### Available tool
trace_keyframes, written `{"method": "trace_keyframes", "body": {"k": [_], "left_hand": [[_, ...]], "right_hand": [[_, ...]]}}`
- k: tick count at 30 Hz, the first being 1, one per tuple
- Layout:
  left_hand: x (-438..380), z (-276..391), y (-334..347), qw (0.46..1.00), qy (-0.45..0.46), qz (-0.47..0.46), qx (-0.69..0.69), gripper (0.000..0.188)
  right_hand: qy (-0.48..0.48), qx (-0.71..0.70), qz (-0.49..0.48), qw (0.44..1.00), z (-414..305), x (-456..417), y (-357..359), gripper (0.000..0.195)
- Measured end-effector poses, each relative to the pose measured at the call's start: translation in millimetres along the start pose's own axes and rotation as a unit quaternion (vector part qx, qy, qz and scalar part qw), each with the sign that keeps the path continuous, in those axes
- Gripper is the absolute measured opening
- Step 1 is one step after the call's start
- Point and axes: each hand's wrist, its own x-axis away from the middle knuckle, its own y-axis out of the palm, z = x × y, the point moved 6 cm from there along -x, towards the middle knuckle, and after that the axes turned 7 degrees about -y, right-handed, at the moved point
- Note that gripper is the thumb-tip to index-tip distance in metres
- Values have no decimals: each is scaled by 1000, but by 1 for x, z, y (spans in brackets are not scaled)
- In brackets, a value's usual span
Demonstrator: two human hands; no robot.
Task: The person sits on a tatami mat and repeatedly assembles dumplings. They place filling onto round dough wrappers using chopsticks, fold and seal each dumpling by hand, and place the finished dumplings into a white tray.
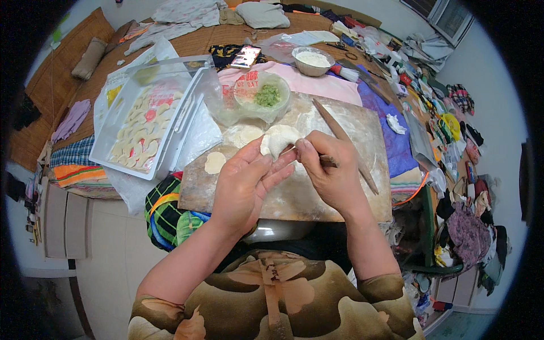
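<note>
A folded dough dumpling (284, 139) rests on the fingers of my left hand (244, 178), above a floured wooden board (276, 202). My right hand (329, 170) has its thumb and forefinger at the dumpling's right edge. A slim wooden stick (328, 160) shows among the curled fingers of that hand; most of it is hidden. Flat round dough wrappers lie on the board, one (215, 162) apart at the left and others (245, 135) behind my left hand. A tapered wooden rolling pin (335, 123) lies slanted across the board, partly behind my right hand.
Behind the board stands a plastic-wrapped bowl (282, 111) with chopped green filling (267, 95). A bowl of flour (312, 57), a brush (346, 73) and a phone (246, 56) lie farther back. At left, a white plastic bin (155, 172) holds several dumplings (142, 131).
</note>
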Motion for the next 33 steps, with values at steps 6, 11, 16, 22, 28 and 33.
{"method": "trace_keyframes", "body": {"k": [6,11,16,22,28,33], "left_hand": [[0,-2,-2,998,-16,29,-47,44],[0,-6,-8,998,-20,16,-51,41],[0,-6,-13,999,-10,13,-29,40],[0,-7,-32,991,-39,-44,121,39],[10,18,-76,983,-61,54,163,26],[27,135,-178,971,93,197,-95,27]], "right_hand": [[-14,13,-6,1000,-2,-1,2,17],[3,-7,-27,1000,-5,-1,4,13],[-8,50,-39,998,-9,-3,8,14],[-10,57,-71,996,-14,-9,19,23],[-37,43,-89,994,-25,-23,38,25],[-28,79,-69,994,-25,-35,34,30]]}}
